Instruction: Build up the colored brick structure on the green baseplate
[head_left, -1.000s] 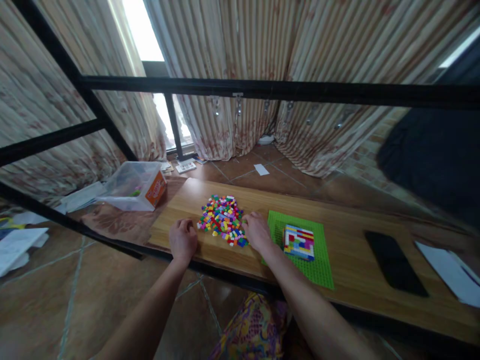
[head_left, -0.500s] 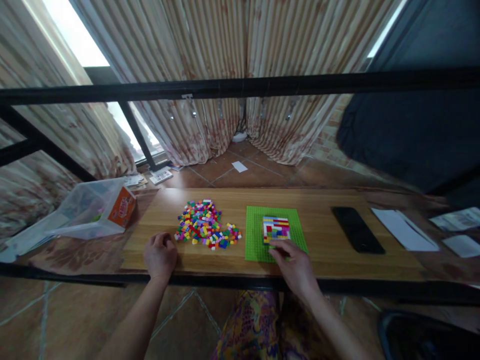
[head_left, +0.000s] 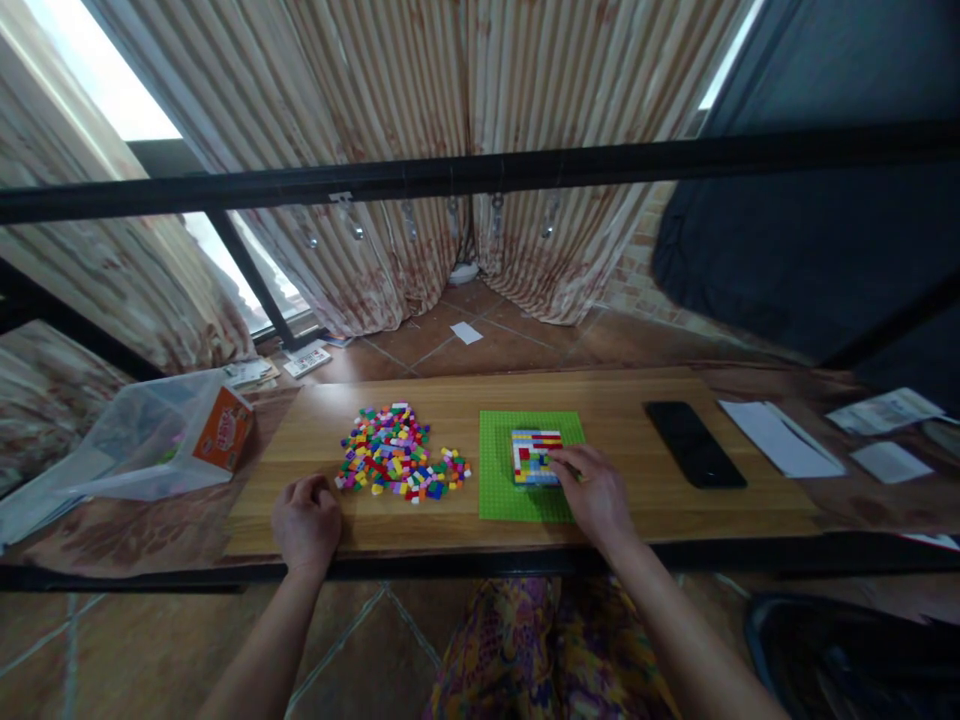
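— What could have gone wrong there, starting from the largest thing?

— First, the worktop (head_left: 450, 530). Its front edge ran close by the left hand, so a careless sweep could, I think, have dropped bricks to the floor. Next, the brick pile (head_left: 386, 455): its right tail reached near the green baseplate (head_left: 495, 480), and a passing sleeve or wrist might have scattered it. The baseplate itself was not held by any hand, so a sideways push could have made it slide.

— And the hands?

— The left hand (head_left: 306, 520) rested left of the pile, fingers curled; I could not tell if it hid something. The right hand (head_left: 596, 495) had thumb and fingers almost together at the right side of the brick model (head_left: 532, 460). Whether this grip had a brick, I could not tell.

— Where was the model?

— Around the middle of the baseplate. The fingers covered part of it, so a brick could have been pressed crookedly.

— What was around?

— Patterned curtains (head_left: 375, 100) behind; a black rail (head_left: 450, 172) before them; a clear storage box (head_left: 150, 440) at left. A smartphone (head_left: 695, 445) lay rightward, not in the way.
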